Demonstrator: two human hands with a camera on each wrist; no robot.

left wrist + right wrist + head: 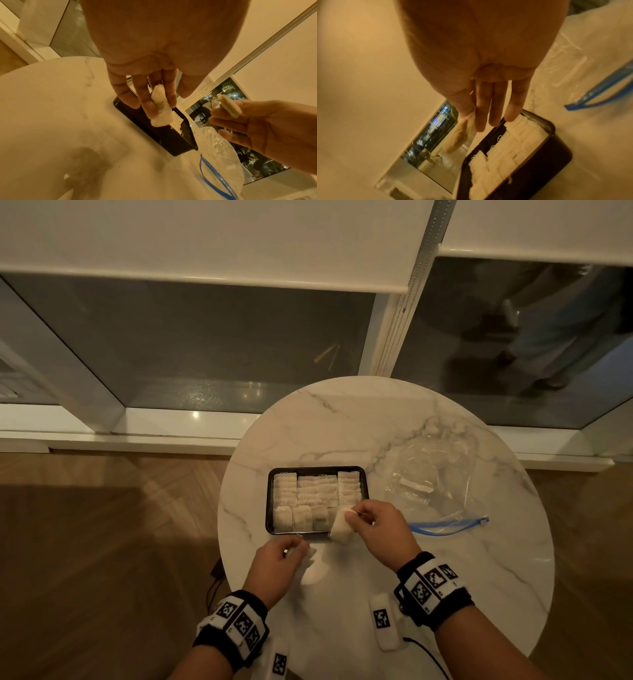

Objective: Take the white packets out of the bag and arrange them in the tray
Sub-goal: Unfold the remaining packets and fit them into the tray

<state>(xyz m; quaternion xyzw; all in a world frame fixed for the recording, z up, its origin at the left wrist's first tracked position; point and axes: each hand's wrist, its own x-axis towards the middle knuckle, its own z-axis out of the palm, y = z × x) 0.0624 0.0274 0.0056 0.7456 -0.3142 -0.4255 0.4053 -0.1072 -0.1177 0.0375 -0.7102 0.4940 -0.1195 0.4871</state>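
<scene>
A black tray (315, 469) on the round marble table holds several white packets (308, 494) in rows. My right hand (352, 517) pinches one white packet (339, 529) by its top, over the tray's near right corner; in the right wrist view this packet (455, 139) hangs below thumb and forefinger beside the tray (556, 162). My left hand (298, 546) hovers just in front of the tray, and its fingers (145, 102) grip another white packet (161, 109). The clear bag (428, 474) with a blue zip lies flat to the tray's right.
The marble table (445, 559) ends close to my body and on the left, with wood floor below. A white tagged device (385, 625) with a cable lies at the near edge. Dark windows and a white sill stand behind.
</scene>
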